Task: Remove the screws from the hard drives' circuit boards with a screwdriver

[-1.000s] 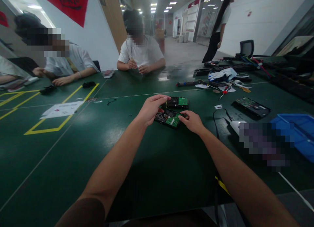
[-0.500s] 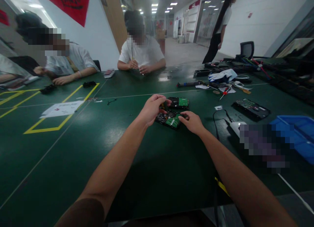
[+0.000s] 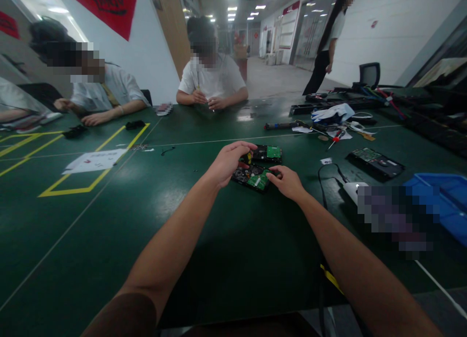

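Observation:
Low over a hard drive [image 3: 258, 180], my left hand [image 3: 230, 163] is closed around a screwdriver [image 3: 248, 157] whose yellow and black handle shows between the fingers; its tip is hidden. The drive lies flat on the dark green table, its green circuit board facing up. At the drive's right end, my right hand [image 3: 286, 180] grips the edge between thumb and fingers. Just behind lies a second hard drive [image 3: 273, 152], also board side up and partly covered by my left hand.
Further right are another hard drive [image 3: 377, 163], a blue bin [image 3: 434, 181] and a white power strip [image 3: 350, 188] with its cable. Behind sit a red screwdriver [image 3: 336, 138], a glove [image 3: 333, 112] and a dark cylindrical tool [image 3: 279, 126]. Co-workers sit across the table.
My left fingers have shifted slightly over the drive, and more of the yellow screwdriver handle shows. My right hand stays at the drive's edge. The whole view has shifted a little.

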